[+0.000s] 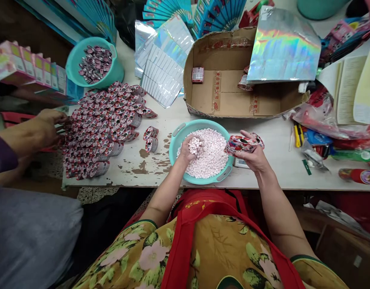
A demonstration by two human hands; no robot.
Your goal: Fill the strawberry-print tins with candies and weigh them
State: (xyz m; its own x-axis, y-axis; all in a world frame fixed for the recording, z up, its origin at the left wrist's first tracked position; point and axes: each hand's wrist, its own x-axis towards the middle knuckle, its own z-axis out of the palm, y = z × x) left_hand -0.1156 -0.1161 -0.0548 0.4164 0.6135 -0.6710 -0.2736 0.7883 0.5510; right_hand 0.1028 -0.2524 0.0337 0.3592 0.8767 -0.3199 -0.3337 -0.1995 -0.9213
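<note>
My left hand (190, 148) is closed around a heap of small pale pink candies, just over the teal basin (174, 154). More of the same candies (210, 154) fill the basin. At the basin's right side, my right hand (253, 157) grips a small printed container (240, 144), red and white with strawberry pictures and a dark opening facing up. Another similar container seems to sit behind it by my fingertips. Under that hand shows part of a small white device (241, 163). Two more containers (151, 138) stand on the table left of the basin.
Many like containers (97, 128) crowd the table's left, where a co-worker's hand (51, 120) reaches in. A teal bucket (117, 70) holds small round pieces. Beyond the basin stands a cardboard box (230, 88) with silvery sheets (284, 48) over its right end. A yellow cutter (298, 135) lies right.
</note>
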